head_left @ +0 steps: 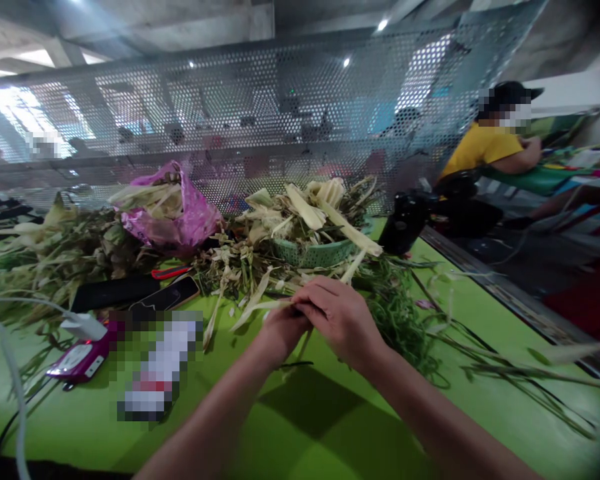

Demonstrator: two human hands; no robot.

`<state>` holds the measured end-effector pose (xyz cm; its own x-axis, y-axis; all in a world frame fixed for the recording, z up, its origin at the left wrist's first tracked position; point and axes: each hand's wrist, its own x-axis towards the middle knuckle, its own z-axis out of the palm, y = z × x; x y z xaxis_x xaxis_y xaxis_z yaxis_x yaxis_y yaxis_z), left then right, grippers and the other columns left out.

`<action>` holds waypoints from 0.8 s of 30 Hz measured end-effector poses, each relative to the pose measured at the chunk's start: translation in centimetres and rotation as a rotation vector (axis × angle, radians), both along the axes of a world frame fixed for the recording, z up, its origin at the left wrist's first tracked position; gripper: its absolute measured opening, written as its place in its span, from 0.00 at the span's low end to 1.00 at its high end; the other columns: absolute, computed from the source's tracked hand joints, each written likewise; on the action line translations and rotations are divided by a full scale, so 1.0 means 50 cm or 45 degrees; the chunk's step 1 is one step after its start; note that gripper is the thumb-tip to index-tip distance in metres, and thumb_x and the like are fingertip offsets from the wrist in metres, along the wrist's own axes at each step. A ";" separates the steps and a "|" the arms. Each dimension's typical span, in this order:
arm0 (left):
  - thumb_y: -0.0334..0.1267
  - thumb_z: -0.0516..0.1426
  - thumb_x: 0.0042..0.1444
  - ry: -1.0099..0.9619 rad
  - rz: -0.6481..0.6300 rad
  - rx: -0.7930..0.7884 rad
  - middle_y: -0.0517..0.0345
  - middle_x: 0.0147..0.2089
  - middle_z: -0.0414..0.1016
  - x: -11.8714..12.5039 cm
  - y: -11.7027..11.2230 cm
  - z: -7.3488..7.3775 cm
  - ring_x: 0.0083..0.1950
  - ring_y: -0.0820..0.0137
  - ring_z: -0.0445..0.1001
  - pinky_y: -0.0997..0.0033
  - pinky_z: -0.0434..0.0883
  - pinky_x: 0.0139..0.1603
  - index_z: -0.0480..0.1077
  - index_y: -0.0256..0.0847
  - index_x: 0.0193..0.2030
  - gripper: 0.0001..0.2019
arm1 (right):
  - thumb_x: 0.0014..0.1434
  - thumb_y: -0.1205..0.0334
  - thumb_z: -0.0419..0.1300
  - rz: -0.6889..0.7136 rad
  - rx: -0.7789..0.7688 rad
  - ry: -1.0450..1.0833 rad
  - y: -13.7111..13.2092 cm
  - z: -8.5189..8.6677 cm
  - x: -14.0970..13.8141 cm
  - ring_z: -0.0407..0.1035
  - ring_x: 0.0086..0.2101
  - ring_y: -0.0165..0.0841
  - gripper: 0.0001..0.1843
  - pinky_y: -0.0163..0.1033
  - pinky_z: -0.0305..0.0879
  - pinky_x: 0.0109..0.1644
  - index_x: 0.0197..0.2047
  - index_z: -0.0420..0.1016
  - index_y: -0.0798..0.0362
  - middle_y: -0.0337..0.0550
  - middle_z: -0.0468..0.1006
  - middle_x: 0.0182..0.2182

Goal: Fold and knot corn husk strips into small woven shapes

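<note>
My two hands meet over the green table [300,427]. My right hand [343,317] lies on top with its fingers curled, pinching a pale leaf strip [253,310] that sticks out to the left. My left hand [283,330] is mostly covered by the right one, and its fingers are closed round the same strip. Just beyond my hands lies a heap of husks and pale stalks [310,213] piled in a green basket [315,253].
A pink plastic bag [190,217] with husks sits at the back left among leafy scraps. Two phones [167,297], a pink device [77,360] and white cables lie at the left. Thin green stems [410,327] spread at the right. A perforated metal screen [260,113] stands behind; a seated person in yellow [485,147] is beyond it.
</note>
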<state>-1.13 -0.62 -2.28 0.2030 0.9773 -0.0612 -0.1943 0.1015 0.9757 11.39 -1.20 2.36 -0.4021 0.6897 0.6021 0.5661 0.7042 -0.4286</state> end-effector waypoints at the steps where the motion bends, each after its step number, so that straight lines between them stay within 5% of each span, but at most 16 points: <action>1: 0.32 0.63 0.41 -0.039 0.020 -0.002 0.61 0.22 0.68 -0.001 0.001 0.003 0.28 0.74 0.63 0.72 0.62 0.33 0.72 0.36 0.22 0.04 | 0.61 0.66 0.56 0.009 0.016 0.019 -0.003 0.004 -0.001 0.70 0.38 0.38 0.09 0.43 0.64 0.43 0.37 0.78 0.49 0.45 0.77 0.35; 5: 0.39 0.65 0.45 -0.319 0.083 -0.024 0.57 0.28 0.74 -0.014 0.007 0.029 0.29 0.76 0.67 0.77 0.63 0.33 0.78 0.35 0.32 0.10 | 0.60 0.63 0.57 -0.058 0.025 0.303 -0.004 0.025 0.012 0.69 0.43 0.40 0.11 0.44 0.65 0.47 0.45 0.76 0.45 0.46 0.75 0.44; 9: 0.42 0.63 0.50 -0.538 0.093 -0.154 0.53 0.38 0.79 -0.028 0.010 0.053 0.33 0.76 0.72 0.79 0.67 0.36 0.78 0.37 0.42 0.14 | 0.59 0.56 0.59 -0.230 -0.324 0.578 0.017 0.018 0.036 0.68 0.30 0.34 0.08 0.39 0.65 0.35 0.35 0.75 0.50 0.42 0.75 0.31; 14: 0.39 0.63 0.50 -0.595 0.094 -0.147 0.51 0.42 0.79 -0.027 0.011 0.053 0.37 0.74 0.74 0.77 0.70 0.37 0.77 0.36 0.44 0.14 | 0.55 0.48 0.62 -0.021 -0.903 0.731 0.038 -0.011 0.027 0.72 0.32 0.36 0.15 0.40 0.68 0.38 0.32 0.77 0.53 0.40 0.77 0.27; 18: 0.37 0.66 0.47 -0.577 0.053 -0.114 0.53 0.42 0.79 -0.020 0.007 0.049 0.39 0.73 0.75 0.75 0.70 0.42 0.76 0.37 0.46 0.18 | 0.50 0.51 0.66 0.142 -1.070 1.032 0.032 -0.017 0.005 0.72 0.36 0.35 0.13 0.40 0.68 0.44 0.35 0.77 0.51 0.41 0.78 0.31; 24: 0.32 0.64 0.48 -0.492 -0.133 -0.044 0.52 0.45 0.79 -0.032 -0.001 0.062 0.41 0.71 0.76 0.71 0.70 0.46 0.73 0.40 0.50 0.20 | 0.43 0.58 0.71 0.091 -1.163 1.427 0.038 -0.020 0.016 0.64 0.22 0.27 0.13 0.33 0.66 0.28 0.28 0.72 0.52 0.34 0.71 0.22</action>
